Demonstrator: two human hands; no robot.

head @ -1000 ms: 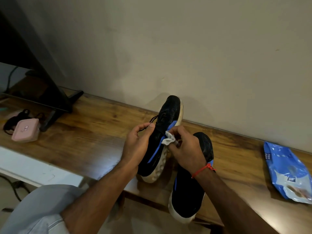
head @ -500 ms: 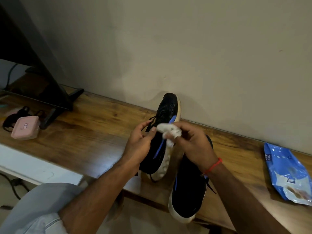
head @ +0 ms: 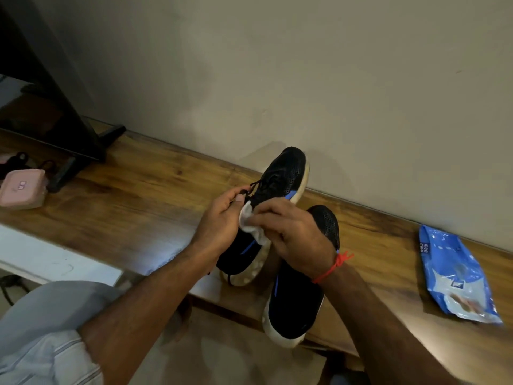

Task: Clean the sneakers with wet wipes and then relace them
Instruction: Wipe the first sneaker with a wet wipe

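Observation:
A black sneaker with a white sole and blue stripe [head: 280,173] is tilted on its side above the wooden table, toe toward the wall. My left hand [head: 220,220] grips it at the laces near the tongue. My right hand [head: 291,232] presses a crumpled white wet wipe [head: 251,223] against the sneaker's side by the collar. The second black sneaker [head: 294,295] lies on the table under my right wrist, heel overhanging the front edge. A red thread circles my right wrist.
A blue pack of wet wipes [head: 455,273] lies on the wooden table [head: 138,207] at the right. A pink case [head: 22,188] and a black monitor stand [head: 80,151] are at the left. The wall runs behind the table.
My right hand has slid the wipe from the sneaker's blue stripe area toward the collar, next to my left thumb. The sneaker stays held in my left hand.

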